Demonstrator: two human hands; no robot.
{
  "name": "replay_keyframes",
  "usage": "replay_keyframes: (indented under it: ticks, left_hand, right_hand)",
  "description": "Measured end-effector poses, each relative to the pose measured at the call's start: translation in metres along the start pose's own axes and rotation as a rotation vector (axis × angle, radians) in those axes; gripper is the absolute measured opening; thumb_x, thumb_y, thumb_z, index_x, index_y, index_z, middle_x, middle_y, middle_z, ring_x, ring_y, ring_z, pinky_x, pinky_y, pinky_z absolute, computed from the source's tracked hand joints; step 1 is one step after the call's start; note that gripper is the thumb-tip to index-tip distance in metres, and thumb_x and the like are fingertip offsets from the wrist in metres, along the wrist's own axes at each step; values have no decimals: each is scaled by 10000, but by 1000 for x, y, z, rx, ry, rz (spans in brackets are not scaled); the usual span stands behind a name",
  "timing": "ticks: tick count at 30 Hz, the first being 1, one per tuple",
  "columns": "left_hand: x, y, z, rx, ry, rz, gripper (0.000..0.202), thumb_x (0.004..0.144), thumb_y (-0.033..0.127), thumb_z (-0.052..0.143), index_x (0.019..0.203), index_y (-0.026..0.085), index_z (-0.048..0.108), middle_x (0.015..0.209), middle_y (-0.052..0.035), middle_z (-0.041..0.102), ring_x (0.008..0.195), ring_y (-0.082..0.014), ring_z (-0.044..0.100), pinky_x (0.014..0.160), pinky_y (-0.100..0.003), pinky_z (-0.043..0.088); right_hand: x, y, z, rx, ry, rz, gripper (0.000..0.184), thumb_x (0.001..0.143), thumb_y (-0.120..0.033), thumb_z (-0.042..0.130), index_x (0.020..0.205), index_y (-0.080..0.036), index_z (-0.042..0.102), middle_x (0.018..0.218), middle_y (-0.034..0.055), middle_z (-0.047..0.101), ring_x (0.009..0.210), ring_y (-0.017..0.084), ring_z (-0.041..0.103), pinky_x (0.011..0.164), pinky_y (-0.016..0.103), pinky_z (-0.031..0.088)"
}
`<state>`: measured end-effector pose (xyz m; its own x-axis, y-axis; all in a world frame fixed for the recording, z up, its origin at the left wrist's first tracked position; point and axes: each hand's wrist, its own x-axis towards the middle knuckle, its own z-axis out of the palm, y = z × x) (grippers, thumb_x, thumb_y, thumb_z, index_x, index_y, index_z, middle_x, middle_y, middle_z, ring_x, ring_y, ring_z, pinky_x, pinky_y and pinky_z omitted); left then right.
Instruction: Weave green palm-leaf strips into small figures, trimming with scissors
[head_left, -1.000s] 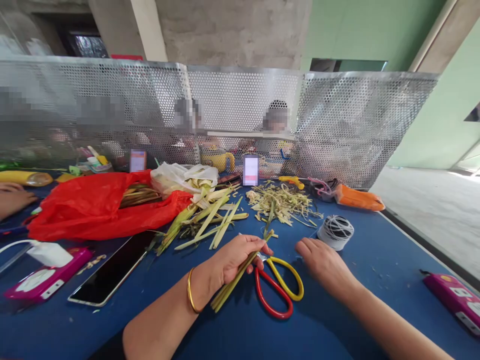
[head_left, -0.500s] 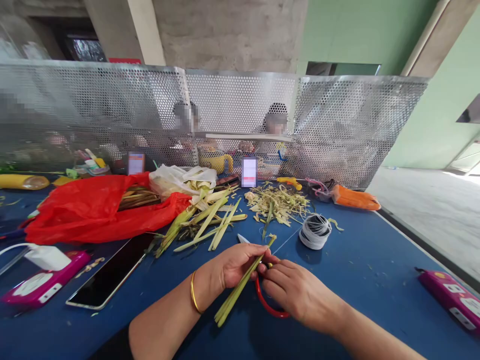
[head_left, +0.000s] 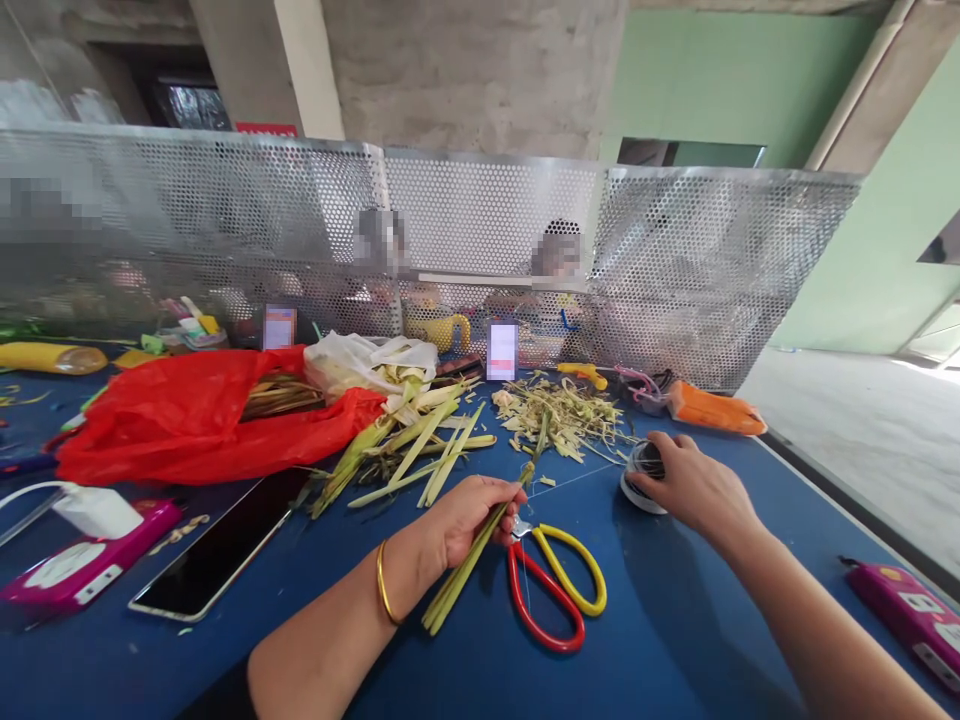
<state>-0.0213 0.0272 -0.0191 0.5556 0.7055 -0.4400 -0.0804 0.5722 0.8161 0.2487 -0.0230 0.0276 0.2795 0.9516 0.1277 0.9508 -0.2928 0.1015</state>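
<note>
My left hand [head_left: 484, 520] pinches a bundle of pale green plant leaf strips [head_left: 466, 572], which slants toward me from my fingertips. My right hand [head_left: 701, 490] is closed around a spool of white thread [head_left: 643, 496] at the right, near the table top. A thin strand runs from the spool toward the far end of the bundle. Scissors [head_left: 564, 597] with one red and one yellow handle lie just right of my left hand. Their blades are hidden under my left fingers.
Cut husk scraps [head_left: 566, 415] and loose strips [head_left: 435, 440] lie ahead. A red bag [head_left: 180, 420], a dark phone [head_left: 217, 550] and a magenta power strip [head_left: 112, 555] sit left. Another magenta device [head_left: 900, 600] is at right. A perforated metal screen [head_left: 487, 210] stands behind, with people beyond.
My right hand has let go of the scissors and moved right onto the thread spool. The scissor handles now lie spread beside my left hand, which keeps its hold on the bundle.
</note>
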Motion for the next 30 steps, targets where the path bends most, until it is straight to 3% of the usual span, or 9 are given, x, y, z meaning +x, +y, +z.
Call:
replay_keyframes:
  ticks: [6, 9, 11, 15, 19, 22, 24, 27, 30]
  left_hand:
    - [-1, 2, 1, -8, 10, 14, 140, 768, 215, 649, 693, 110, 595, 547, 25, 511, 440, -72, 468, 463, -209, 415]
    - [-3, 4, 1, -7, -6, 45, 155, 762, 239, 657, 689, 115, 600, 548, 30, 511, 445, -73, 470, 468, -210, 414]
    - [-4, 5, 0, -10, -3, 56, 156, 762, 246, 656, 688, 120, 601, 548, 33, 514, 446, -72, 472, 480, -210, 416]
    - [-4, 7, -2, -7, 8, 66, 153, 765, 254, 654, 699, 127, 602, 556, 38, 519, 446, -70, 476, 495, -211, 413]
    - [-3, 7, -3, -3, -11, 66, 168, 773, 276, 651, 715, 125, 605, 559, 40, 509, 454, -76, 475, 502, -220, 419]
    - [-2, 6, -4, -8, -24, 68, 167, 771, 269, 653, 715, 119, 606, 569, 33, 514, 467, -76, 476, 499, -220, 427]
    - [-2, 6, -4, -18, -32, 76, 161, 769, 260, 655, 714, 116, 608, 576, 30, 517, 474, -75, 476, 493, -216, 431]
    - [-2, 6, -2, -18, -26, 76, 171, 770, 262, 661, 706, 114, 607, 564, 28, 513, 460, -73, 474, 481, -213, 431]
    - [-4, 6, 0, -4, -3, 69, 185, 762, 264, 679, 693, 110, 605, 562, 25, 514, 455, -70, 479, 484, -210, 434]
  right_hand:
    - [-37, -17, 0, 96, 310, -181, 478, 839, -360, 592, 1243, -114, 517, 1265, 197, 535, 1184, 347, 498, 964, 435, 389]
    - [-75, -62, 11, 342, -19, -533, 303, 856, -315, 542, 1138, -207, 565, 1059, 88, 621, 923, 221, 610, 787, 303, 470]
    - [-92, -90, 18, 350, -110, -554, 386, 796, -216, 552, 1181, -187, 549, 1081, 95, 611, 960, 236, 597, 815, 315, 460]
    - [-97, -101, 17, 228, -234, -430, 591, 719, -45, 461, 1306, -106, 492, 1094, 161, 623, 938, 258, 629, 792, 331, 462]
    - [-94, -58, 9, 400, -434, -324, 792, 645, -88, 545, 1419, -170, 400, 1134, 133, 648, 1022, 277, 621, 835, 323, 460]
    - [-99, -22, 7, 755, -649, -127, 557, 742, -262, 588, 1293, -190, 554, 970, 57, 683, 878, 216, 637, 774, 277, 489]
    - [-105, -6, 5, 955, -723, 14, 592, 732, -487, 649, 1234, -178, 592, 904, 41, 655, 723, 179, 608, 634, 262, 504]
    - [-113, 3, -1, 1199, -707, 168, 775, 591, -694, 708, 1169, -185, 612, 773, 9, 602, 614, 138, 548, 596, 260, 497]
    - [-116, 2, -10, 1363, -695, 230, 710, 544, -740, 712, 999, -198, 660, 753, 11, 608, 642, 142, 570, 666, 265, 501]
